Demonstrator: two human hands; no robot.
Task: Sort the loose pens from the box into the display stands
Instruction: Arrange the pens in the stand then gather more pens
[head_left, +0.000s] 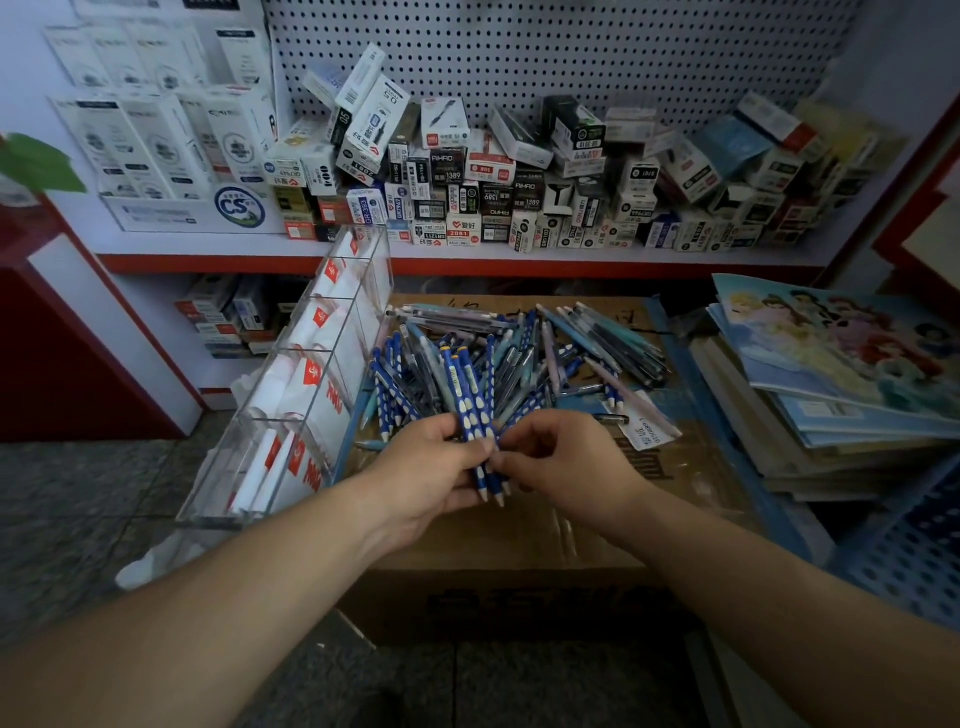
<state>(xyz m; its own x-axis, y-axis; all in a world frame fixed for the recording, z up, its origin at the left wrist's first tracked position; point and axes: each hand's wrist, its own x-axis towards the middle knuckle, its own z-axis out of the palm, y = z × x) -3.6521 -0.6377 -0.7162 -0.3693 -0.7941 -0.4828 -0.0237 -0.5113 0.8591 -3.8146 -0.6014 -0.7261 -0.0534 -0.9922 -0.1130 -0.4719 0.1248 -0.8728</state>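
Note:
A heap of loose pens (524, 353), mostly blue with white dots plus pale and dark ones, lies on top of a cardboard box (519, 540). My left hand (426, 467) grips a small bunch of blue dotted pens (470, 410), tips pointing down toward me. My right hand (561, 462) pinches the same bunch from the right side. A clear acrylic display stand (306, 374) with several compartments and red-and-white inserts leans at the box's left edge; no pens are visible in it.
A shelf (467, 254) behind holds many stacked pen boxes below a pegboard. A pile of notebooks and picture books (831, 374) lies to the right. A white price label (649, 434) sits among the pens. Grey tiled floor is at the lower left.

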